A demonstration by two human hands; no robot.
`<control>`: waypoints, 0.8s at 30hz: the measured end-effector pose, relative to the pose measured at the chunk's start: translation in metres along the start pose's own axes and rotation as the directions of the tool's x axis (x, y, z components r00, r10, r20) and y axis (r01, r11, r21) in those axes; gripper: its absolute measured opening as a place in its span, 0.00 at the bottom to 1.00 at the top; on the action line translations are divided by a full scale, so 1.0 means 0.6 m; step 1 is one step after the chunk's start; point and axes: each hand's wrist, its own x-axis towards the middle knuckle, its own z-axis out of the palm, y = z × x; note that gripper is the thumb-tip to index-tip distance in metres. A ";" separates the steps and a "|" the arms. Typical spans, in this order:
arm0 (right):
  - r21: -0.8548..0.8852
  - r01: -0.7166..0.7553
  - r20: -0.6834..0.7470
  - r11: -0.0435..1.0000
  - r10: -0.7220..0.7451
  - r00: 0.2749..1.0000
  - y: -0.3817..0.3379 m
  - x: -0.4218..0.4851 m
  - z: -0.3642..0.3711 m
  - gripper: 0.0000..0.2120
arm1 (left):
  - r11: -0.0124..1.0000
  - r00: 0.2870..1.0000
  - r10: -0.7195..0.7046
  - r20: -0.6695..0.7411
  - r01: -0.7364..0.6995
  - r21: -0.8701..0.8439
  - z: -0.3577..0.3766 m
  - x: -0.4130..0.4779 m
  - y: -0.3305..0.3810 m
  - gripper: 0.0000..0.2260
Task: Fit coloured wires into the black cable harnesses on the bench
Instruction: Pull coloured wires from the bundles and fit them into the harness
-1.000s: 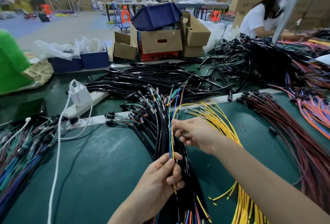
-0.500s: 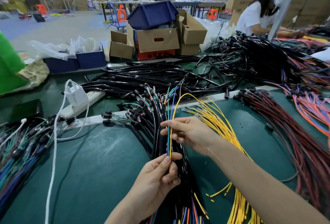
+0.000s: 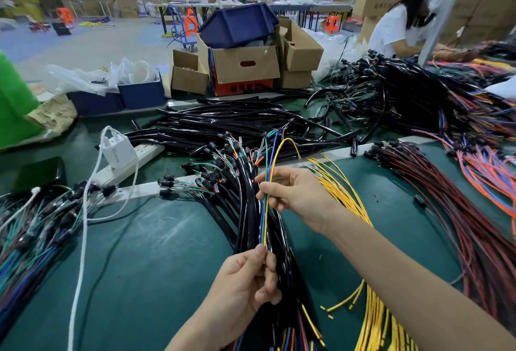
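Mid-insertion: pinches the coloured wires low in the left grip, higher in the right grip, over the black harnesses; probably needs next a steady downward feed.

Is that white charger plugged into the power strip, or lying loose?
Plugged in, it seems: the white charger stands upright on the power strip, its cable trailing over the bench.

Two hands are counted, left hand and right hand. Three coloured wires are pinched between their fingers. Left of the fingers, one power strip and one charger are seen.
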 end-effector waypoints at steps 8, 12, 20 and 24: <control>-0.515 -0.247 -0.276 0.821 0.115 0.954 -0.010 -0.010 -0.147 0.11 | 1.000 0.999 -0.011 -0.039 0.010 -0.023 0.000 0.000 -0.004 0.14; -0.774 -0.626 -0.633 0.101 -0.157 0.758 0.004 -0.050 -0.288 0.08 | 1.000 1.000 -0.010 -0.012 0.010 0.000 -0.003 0.000 -0.007 0.15; -0.624 -0.776 -0.778 -0.094 -0.024 0.628 0.057 -0.121 -0.370 0.11 | 0.999 0.998 -0.052 0.033 0.052 -0.008 -0.004 -0.002 -0.002 0.15; -0.673 -0.728 -0.736 0.130 -0.028 0.676 0.025 -0.113 -0.367 0.12 | 0.999 0.998 -0.045 0.034 0.045 -0.003 -0.002 -0.004 -0.002 0.14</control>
